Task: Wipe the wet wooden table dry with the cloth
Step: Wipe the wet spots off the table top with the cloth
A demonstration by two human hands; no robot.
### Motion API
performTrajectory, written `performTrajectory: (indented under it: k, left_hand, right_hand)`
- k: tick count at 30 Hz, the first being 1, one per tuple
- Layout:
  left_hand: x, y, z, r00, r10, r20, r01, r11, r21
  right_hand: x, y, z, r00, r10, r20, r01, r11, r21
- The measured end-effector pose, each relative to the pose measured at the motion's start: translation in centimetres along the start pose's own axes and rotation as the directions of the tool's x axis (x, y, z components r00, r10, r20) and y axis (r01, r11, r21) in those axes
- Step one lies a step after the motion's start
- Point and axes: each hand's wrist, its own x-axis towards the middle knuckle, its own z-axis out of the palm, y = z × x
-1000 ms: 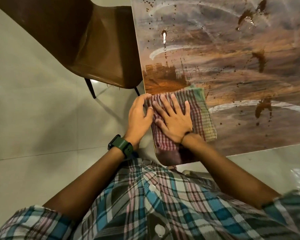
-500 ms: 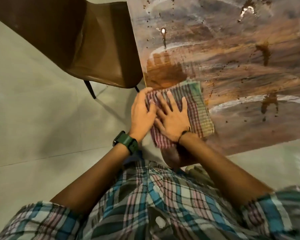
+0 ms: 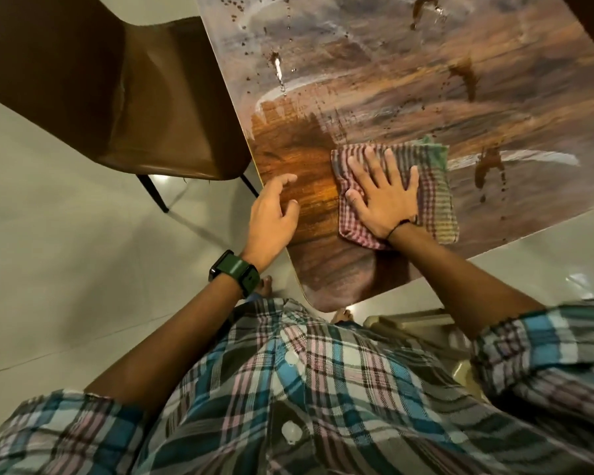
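Note:
A folded checked cloth (image 3: pixel 432 186), red, white and green, lies flat on the wooden table (image 3: pixel 374 90) near its front left corner. My right hand (image 3: pixel 383 197) presses on the cloth with fingers spread. My left hand (image 3: pixel 271 214) hovers at the table's left edge, off the cloth, fingers loosely apart and holding nothing. Left of the cloth the wood looks dark and streak-free. Water drops and puddles (image 3: pixel 491 162) cover the table further back and to the right.
A brown chair (image 3: pixel 144 108) stands against the table's left edge on the pale tiled floor (image 3: pixel 48 255). A light plastic stool or chair (image 3: pixel 412 320) shows under the table's near corner. My bare toes (image 3: pixel 264 286) are by the table corner.
My right hand has slid the cloth to the right, away from the left edge. My left hand has come off the cloth and stays by the edge. The camera has shifted too.

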Motion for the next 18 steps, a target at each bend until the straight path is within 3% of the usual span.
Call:
performTrajectory:
  k: [4, 9, 14, 18]
  left_hand:
    - [-1.0, -0.2, -0.2, 1.000, 0.003, -0.001, -0.003, 0.999, -0.036]
    - [-1.5, 0.3, 0.5, 1.000, 0.011, -0.014, -0.011, 1.000, -0.019]
    - [-2.0, 0.6, 0.8, 1.000, 0.000, -0.001, 0.000, 1.000, -0.011]
    - [-2.6, 0.5, 0.9, 0.999, -0.048, 0.002, 0.048, 0.997, -0.060]
  right_hand:
    - [-2.7, -4.0, 0.9, 1.000, 0.024, -0.017, -0.024, 0.999, -0.032]
    - [-9.0, -10.5, 2.2, 0.925, -0.378, 0.043, 0.381, 0.921, -0.087]
    - [-10.2, -5.6, 0.9, 0.832, -0.553, 0.035, 0.554, 0.827, -0.097]
    - [-9.5, 1.6, -0.5, 0.891, -0.447, 0.073, 0.453, 0.880, -0.143]
